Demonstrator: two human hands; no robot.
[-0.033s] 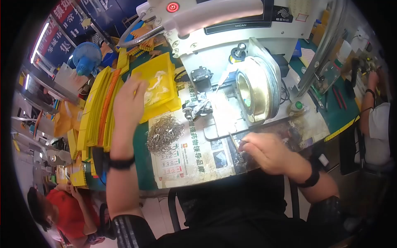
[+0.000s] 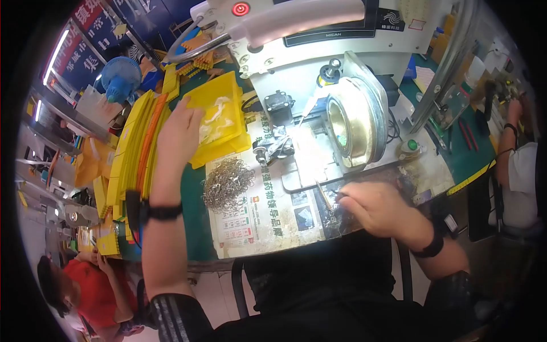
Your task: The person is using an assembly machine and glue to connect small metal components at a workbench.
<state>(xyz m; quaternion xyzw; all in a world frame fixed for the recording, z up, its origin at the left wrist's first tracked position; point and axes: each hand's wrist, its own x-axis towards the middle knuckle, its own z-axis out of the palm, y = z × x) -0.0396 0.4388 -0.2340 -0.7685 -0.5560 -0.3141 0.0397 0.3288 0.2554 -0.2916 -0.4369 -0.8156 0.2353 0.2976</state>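
My left hand [image 2: 180,134] is at the left side of a yellow plastic tray [image 2: 241,142], fingers bent together. What they hold, if anything, does not show. White stringy scraps [image 2: 217,117] lie in the tray. Below it, a tangled heap of small thin metal wire pieces [image 2: 229,185] rests on newspaper [image 2: 265,228]. My right hand [image 2: 379,212] is closed in a pinch by the bench's front edge, with something small and dark at the fingertips. A thin metal tool [image 2: 325,196] lies just left of those fingertips; whether they touch it I cannot tell.
A white bench machine [image 2: 262,74] with a brightly lit plate and a large wheel-like ring [image 2: 356,122] stands ahead. Yellow strips [image 2: 134,148] are stacked at the left, near a blue fan [image 2: 119,80]. Red-handled pliers [image 2: 468,134] lie right. Co-workers sit at both sides.
My right hand has shifted slightly to the right, away from the thin metal tool. My left hand stays by the tray, its wrist a little further left.
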